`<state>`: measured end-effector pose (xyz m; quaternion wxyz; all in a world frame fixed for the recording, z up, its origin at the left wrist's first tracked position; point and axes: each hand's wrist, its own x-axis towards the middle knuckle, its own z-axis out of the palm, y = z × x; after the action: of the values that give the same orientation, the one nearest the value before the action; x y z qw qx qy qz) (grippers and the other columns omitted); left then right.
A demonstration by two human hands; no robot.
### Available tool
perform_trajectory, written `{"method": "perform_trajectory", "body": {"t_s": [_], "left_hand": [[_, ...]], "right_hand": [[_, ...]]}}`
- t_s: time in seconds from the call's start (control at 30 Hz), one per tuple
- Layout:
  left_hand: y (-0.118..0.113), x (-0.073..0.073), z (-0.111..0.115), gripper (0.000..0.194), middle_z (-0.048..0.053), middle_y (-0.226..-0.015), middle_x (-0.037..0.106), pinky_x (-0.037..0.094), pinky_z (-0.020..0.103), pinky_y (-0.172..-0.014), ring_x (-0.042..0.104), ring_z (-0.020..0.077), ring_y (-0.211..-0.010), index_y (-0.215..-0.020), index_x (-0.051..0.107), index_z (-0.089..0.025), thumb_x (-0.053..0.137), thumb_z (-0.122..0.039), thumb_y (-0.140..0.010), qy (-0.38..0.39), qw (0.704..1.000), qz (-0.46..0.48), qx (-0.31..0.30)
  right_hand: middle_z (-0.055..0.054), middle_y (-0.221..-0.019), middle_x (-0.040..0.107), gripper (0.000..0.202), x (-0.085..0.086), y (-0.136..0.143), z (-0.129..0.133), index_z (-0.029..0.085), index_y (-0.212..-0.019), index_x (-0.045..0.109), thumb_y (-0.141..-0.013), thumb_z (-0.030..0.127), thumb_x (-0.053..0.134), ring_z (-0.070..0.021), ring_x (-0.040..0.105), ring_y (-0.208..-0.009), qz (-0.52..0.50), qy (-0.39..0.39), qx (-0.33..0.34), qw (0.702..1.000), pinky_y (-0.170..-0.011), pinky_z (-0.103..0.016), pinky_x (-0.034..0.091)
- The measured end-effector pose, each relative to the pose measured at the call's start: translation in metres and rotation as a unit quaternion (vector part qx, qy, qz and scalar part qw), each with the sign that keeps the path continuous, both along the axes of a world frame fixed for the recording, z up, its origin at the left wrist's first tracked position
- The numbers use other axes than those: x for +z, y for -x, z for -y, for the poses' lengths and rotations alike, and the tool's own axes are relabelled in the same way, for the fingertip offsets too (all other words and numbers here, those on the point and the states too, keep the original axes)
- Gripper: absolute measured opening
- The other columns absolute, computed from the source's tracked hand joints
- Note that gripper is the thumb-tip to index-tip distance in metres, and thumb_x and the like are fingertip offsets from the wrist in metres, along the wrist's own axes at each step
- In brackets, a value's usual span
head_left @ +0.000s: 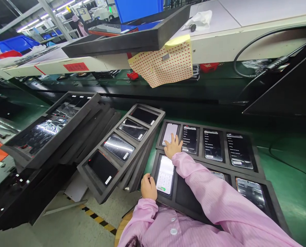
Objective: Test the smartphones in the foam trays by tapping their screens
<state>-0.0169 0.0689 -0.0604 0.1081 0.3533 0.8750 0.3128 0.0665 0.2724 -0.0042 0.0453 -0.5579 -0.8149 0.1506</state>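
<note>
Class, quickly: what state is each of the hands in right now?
Left hand: curled beside the keypad-screen phone; grip cannot be told.
Right hand: open, spread over the farther white-screened phone.

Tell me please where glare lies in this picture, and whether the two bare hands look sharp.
In the head view, a white glare streak crosses a glossy black-screened phone in a rectangular dark-grey foam tray; in the same head view, the bare right hand and bare left hand look fairly sharp, while the distant pink-clothed person looks soft.
</note>
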Motion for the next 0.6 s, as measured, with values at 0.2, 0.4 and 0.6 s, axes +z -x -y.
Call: {"method": "perform_trajectory", "body": {"t_s": [0.2, 0.4, 0.6], "left_hand": [[0.000, -0.003, 0.001, 0.029, 0.012, -0.090, 0.064, 0.046, 0.037, -0.078, 0.059, 0.0222, -0.087, -0.093, 0.057, -0.015, 0.036, -0.030, -0.079, 0.010, 1.000, -0.002, -0.002], [0.000, -0.005, 0.002, 0.028, 0.011, -0.089, 0.064, 0.046, 0.037, -0.078, 0.059, 0.0219, -0.087, -0.094, 0.057, -0.016, 0.037, -0.030, -0.079, 0.006, 1.000, 0.002, 0.000], [0.000, -0.004, 0.002, 0.029, 0.012, -0.089, 0.064, 0.046, 0.037, -0.079, 0.059, 0.0222, -0.087, -0.094, 0.057, -0.015, 0.037, -0.030, -0.079, 0.008, 1.000, 0.006, 0.003]], "right_hand": [[-0.017, -0.141, 0.030, 0.037, 0.000, -0.016, -0.002, 0.011, -0.097, 0.066, -0.077, 0.024, 0.038, -0.0333, 0.018, -0.130, -0.009, -0.042, -0.062, 0.997, -0.098, -0.057, 0.017], [-0.013, -0.144, 0.027, 0.039, -0.003, -0.009, -0.008, 0.019, -0.108, 0.062, -0.077, 0.026, 0.039, -0.0324, 0.015, -0.132, -0.012, -0.025, -0.039, 0.999, -0.098, -0.057, 0.017], [-0.007, -0.148, 0.018, 0.043, -0.003, 0.000, -0.014, 0.027, -0.118, 0.056, -0.080, 0.029, 0.035, -0.0323, 0.010, -0.134, 0.021, 0.005, -0.006, 1.000, -0.099, -0.058, 0.014]]}}
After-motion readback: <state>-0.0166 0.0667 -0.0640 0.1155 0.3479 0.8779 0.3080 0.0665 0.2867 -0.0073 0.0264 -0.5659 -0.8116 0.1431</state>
